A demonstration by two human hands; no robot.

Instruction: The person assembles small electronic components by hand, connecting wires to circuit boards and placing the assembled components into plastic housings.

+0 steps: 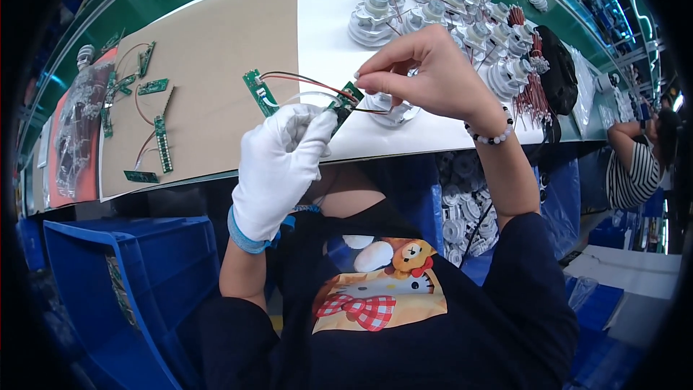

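Observation:
My left hand wears a white glove and is closed on a small green circuit board. Thin red, black and white wires link that board to a second green circuit board, which hangs just left of it. My right hand is bare, with thumb and forefinger pinched together right above the held board. What lies between those fingertips is too small to make out. Under the right hand stands a white round housing, partly hidden, and a dark wire runs toward it from the held board.
Several white housings with metallic tops crowd the back right, beside bundled red wires and a black bag. Wired green boards lie on brown board at left, near clear plastic bags. Blue bins stand below; another person is far right.

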